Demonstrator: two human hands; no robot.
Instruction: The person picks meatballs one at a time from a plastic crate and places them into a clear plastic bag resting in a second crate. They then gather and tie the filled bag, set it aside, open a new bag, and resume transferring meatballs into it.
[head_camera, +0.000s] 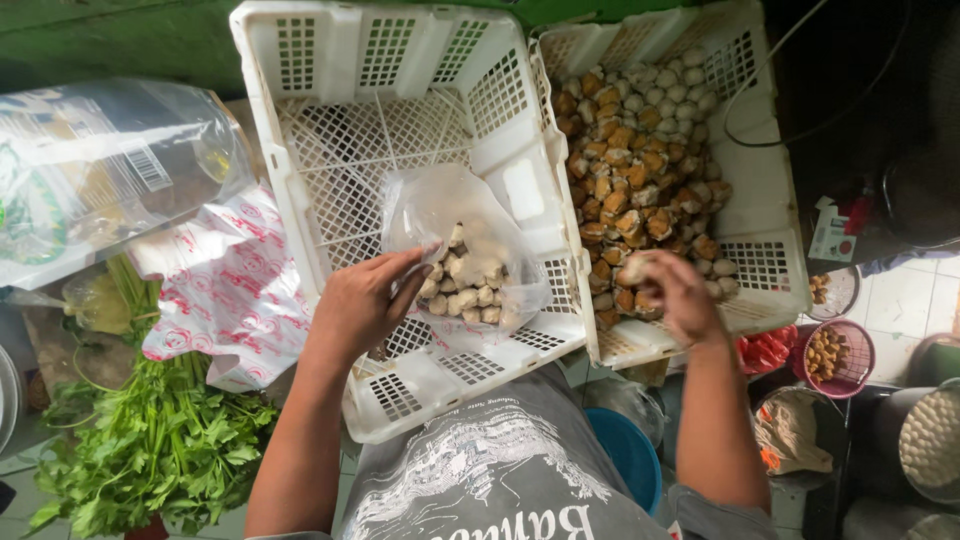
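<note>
A grey T-shirt (500, 480) printed with a white line drawing and large white lettering across the chest is worn by the person, seen from above. Both forearms are left bare below the short sleeves, and no rings, watch or gloves are seen on the left hand (362, 300) or the right hand (680, 295).

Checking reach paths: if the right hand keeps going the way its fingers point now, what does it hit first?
The right hand points up-left into the right crate. It is already touching the pile of brown and pale food balls, so more of those come first; depth is hard to judge.
</note>
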